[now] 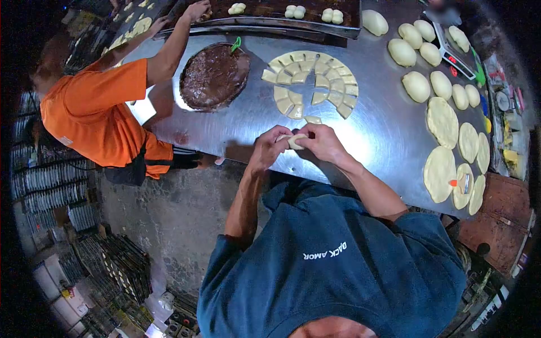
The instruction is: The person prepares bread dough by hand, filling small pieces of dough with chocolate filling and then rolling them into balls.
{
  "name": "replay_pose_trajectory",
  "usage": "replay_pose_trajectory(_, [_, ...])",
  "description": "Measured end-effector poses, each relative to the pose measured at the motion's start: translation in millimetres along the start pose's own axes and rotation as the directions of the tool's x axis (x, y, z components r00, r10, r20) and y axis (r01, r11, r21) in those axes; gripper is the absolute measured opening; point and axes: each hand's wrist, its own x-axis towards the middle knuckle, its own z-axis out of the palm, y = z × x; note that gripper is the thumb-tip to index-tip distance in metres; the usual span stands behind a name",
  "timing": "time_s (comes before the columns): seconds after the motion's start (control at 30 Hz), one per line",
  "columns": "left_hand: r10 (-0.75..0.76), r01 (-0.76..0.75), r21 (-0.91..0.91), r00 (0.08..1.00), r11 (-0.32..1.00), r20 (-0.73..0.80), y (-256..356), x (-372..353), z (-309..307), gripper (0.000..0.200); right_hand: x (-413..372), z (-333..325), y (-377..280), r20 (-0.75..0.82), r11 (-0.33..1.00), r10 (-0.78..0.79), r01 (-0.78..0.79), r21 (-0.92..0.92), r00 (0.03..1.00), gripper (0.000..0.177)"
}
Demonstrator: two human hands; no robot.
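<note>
Near the front edge of the steel table, my left hand (270,149) and my right hand (324,143) are closed on one small pale dough piece (296,142), with the fingers of both meeting around it. Just beyond my right hand lies a single cut dough piece (313,119). Farther out, a round of dough cut into wedge-like pieces (341,87) is spread in rings, with a gap in its middle and front.
A dark brown paste (214,79) with a green-handled tool (235,44) lies left. A co-worker in an orange shirt (101,96) reaches to a tray (270,27) of dough clusters. Dough balls (416,86), flattened rounds (442,122) and a scale (457,63) are right.
</note>
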Motion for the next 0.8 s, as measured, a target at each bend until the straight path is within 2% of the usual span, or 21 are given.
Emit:
replay_pose_trajectory(0.03, [-0.001, 0.001, 0.002, 1.000, 1.000, -0.001, -2, 4, -10, 0.015, 1, -1, 0, 0.000, 1.000, -0.001, 0.001, 0.002, 1.000, 0.021])
replay_pose_trajectory(0.1, [-0.105, 0.118, 0.113, 0.988, 0.986, -0.115, -8, 10, -30, 0.017, -1, -10, 9, 0.469, 0.968, 0.000, -0.118, 0.222, 0.883, 0.017])
replay_pose_trajectory(0.13, [0.029, 0.059, 0.341, 0.968, 0.938, -0.247, -39, 18, -53, 0.022, -5, -16, 16, 0.634, 0.940, -0.134, -0.105, 0.326, 0.762, 0.015])
replay_pose_trajectory(0.17, [0.260, -0.031, 0.611, 0.921, 0.791, -0.290, -56, 22, -67, 0.026, -15, -26, -4, 0.663, 0.960, -0.115, -0.089, 0.266, 0.740, 0.012])
replay_pose_trajectory(0.23, [0.538, -0.184, 0.916, 0.842, 0.357, -0.040, -46, 19, -64, 0.031, -15, -24, 3, 0.468, 0.956, 0.032, -0.164, 0.244, 0.883, 0.022])
replay_pose_trajectory(0.27, [0.538, -0.195, 0.911, 0.842, 0.365, -0.035, -35, 14, -61, 0.031, -15, -23, 7, 0.270, 0.965, 0.051, -0.117, 0.234, 0.961, 0.028])
replay_pose_trajectory(0.3, [0.516, -0.164, 0.971, 0.855, 0.177, 0.050, -11, 0, -54, 0.034, -18, -22, 10, 0.060, 0.974, 0.066, -0.078, 0.213, 0.996, 0.034])
replay_pose_trajectory(0.33, [0.481, -0.141, 0.990, 0.866, -0.025, 0.135, 0, -9, -47, 0.036, -20, -26, 3, -0.062, 0.996, 0.048, -0.044, 0.076, 0.997, 0.041])
replay_pose_trajectory(0.37, [0.482, -0.160, 0.987, 0.863, -0.023, 0.151, -8, -10, -39, 0.036, -20, -24, 7, -0.079, 0.996, 0.059, -0.052, 0.077, 0.995, 0.041])
replay_pose_trajectory(0.43, [0.609, -0.240, 0.869, 0.788, 0.432, -0.086, -16, -11, -10, 0.037, -26, -18, 20, -0.417, 0.951, -0.289, 0.211, -0.224, 0.861, 0.036])
replay_pose_trajectory(0.47, [0.212, -0.048, 0.667, 0.963, 0.744, -0.166, -10, -14, 13, 0.036, -32, -17, 23, -0.414, 0.915, -0.381, 0.273, -0.298, 0.827, 0.037])
replay_pose_trajectory(0.5, [-0.028, 0.072, 0.336, 0.990, 0.939, -0.135, 12, -10, 37, 0.033, -39, -18, 19, -0.361, 0.858, -0.480, 0.341, -0.385, 0.800, 0.039])
replay_pose_trajectory(0.53, [-0.107, 0.105, -0.048, 0.993, 0.993, -0.051, 12, -7, 57, 0.031, -43, -16, 20, -0.339, 0.815, -0.553, 0.408, -0.412, 0.761, 0.040])
replay_pose_trajectory(0.57, [-0.151, 0.162, -0.418, 0.987, 0.894, 0.059, 13, -5, 73, 0.029, -47, -15, 21, -0.314, 0.764, -0.623, 0.474, -0.438, 0.716, 0.042])
replay_pose_trajectory(0.6, [-0.015, -0.004, -0.420, 0.999, 0.907, -0.041, 13, -3, 86, 0.028, -55, -22, 14, -0.274, 0.695, -0.703, 0.549, -0.465, 0.657, 0.041])
replay_pose_trajectory(0.63, [-0.004, -0.008, -0.416, 1.000, 0.909, -0.029, 12, -1, 91, 0.028, -65, -23, 14, -0.284, 0.692, -0.705, 0.543, -0.475, 0.650, 0.041])
replay_pose_trajectory(0.67, [-0.014, -0.016, -0.406, 0.997, 0.914, -0.071, 12, -1, 95, 0.029, -77, -22, 15, -0.431, 0.853, -0.512, 0.498, -0.156, 0.743, 0.040])
replay_pose_trajectory(0.7, [-0.026, -0.021, -0.397, 0.993, 0.918, -0.113, 16, -1, 99, 0.030, -86, -23, 14, -0.495, 0.889, -0.276, 0.414, 0.194, 0.824, 0.040])
replay_pose_trajectory(0.73, [-0.023, 0.002, -0.384, 0.998, 0.923, -0.052, 19, -2, 103, 0.031, -91, -28, 6, -0.577, 0.911, -0.139, 0.333, 0.245, 0.805, 0.035])
replay_pose_trajectory(0.77, [-0.019, 0.004, -0.380, 0.999, 0.925, -0.037, 23, -3, 106, 0.031, -94, -36, 12, -0.591, 0.911, -0.135, 0.334, 0.242, 0.795, 0.035])
replay_pose_trajectory(0.8, [-0.046, 0.056, -0.261, 0.998, 0.964, 0.043, 27, -5, 109, 0.032, -95, -46, 20, -0.451, 0.950, -0.081, 0.206, 0.234, 0.889, 0.032])
